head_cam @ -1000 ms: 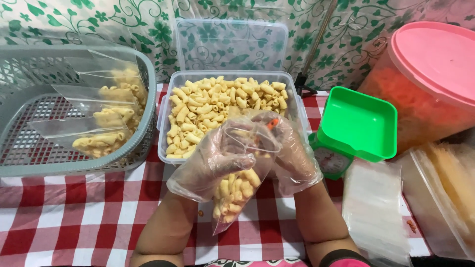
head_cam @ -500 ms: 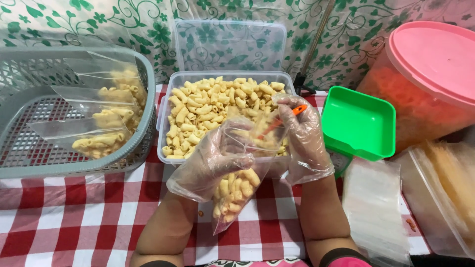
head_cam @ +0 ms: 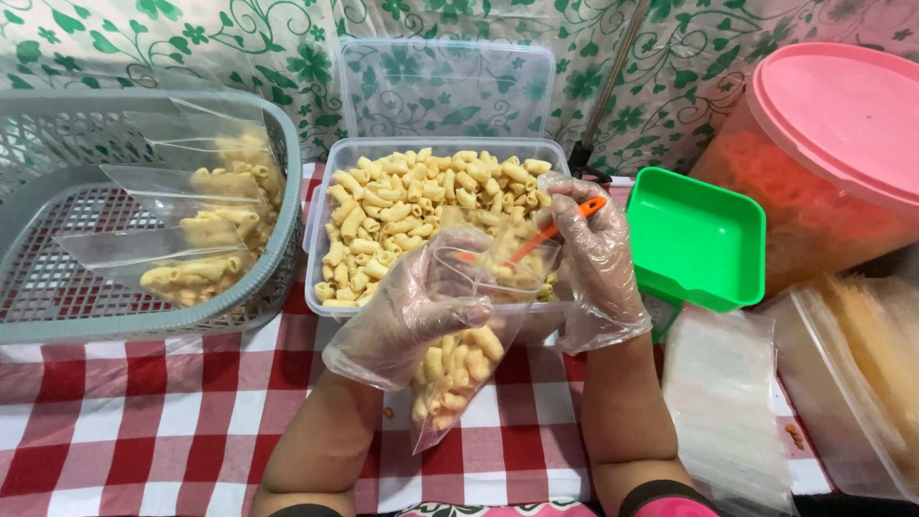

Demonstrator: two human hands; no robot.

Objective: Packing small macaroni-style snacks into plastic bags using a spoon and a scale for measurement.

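Observation:
Both my hands wear clear plastic gloves. My left hand (head_cam: 407,321) grips a small clear bag (head_cam: 458,369) half filled with yellow macaroni snacks, holding its mouth open just in front of a clear tub (head_cam: 325,206) full of the same snacks. My right hand (head_cam: 595,263) holds an orange spoon (head_cam: 550,230) whose bowl end dips into the bag's mouth. The tub's clear lid (head_cam: 445,91) leans upright behind it.
A grey basket (head_cam: 278,239) at left holds three filled bags. A green tray (head_cam: 699,239) sits right of the tub, with a pink-lidded jar (head_cam: 842,124) of orange snacks behind it. A stack of empty clear bags (head_cam: 723,402) lies at right on the red checked cloth (head_cam: 144,421).
My right hand has lifted away from the bag and now holds the orange spoon higher, angled down into the bag's mouth. My left hand and the bag have stayed put.

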